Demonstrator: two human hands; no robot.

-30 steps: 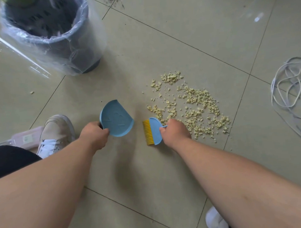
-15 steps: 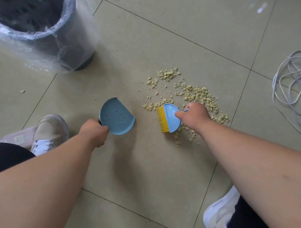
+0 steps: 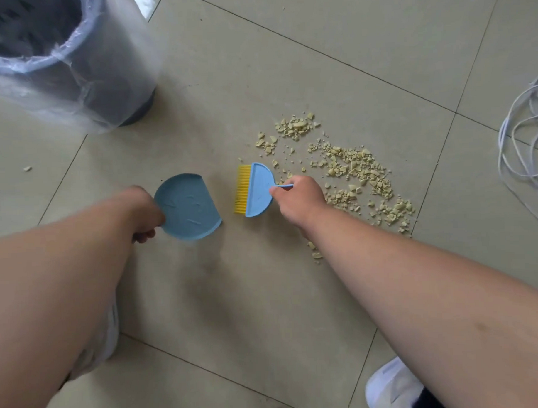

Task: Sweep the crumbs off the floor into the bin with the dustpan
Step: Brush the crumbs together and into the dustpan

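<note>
Bare beige tile floor (image 3: 265, 295) lies open nearest the person, crossed by thin dark grout lines. Farther out, the left hand (image 3: 141, 213) grips the rear of a smooth blue dustpan (image 3: 187, 206), its straight lip facing right. Just beside it, the right hand (image 3: 298, 198) has its fingers curled round the thin handle of a blue brush (image 3: 258, 190) with yellow bristles. Pale, chunky crumbs (image 3: 352, 170) scatter beyond. Farthest left stands the plastic-lined bin (image 3: 74, 67).
</note>
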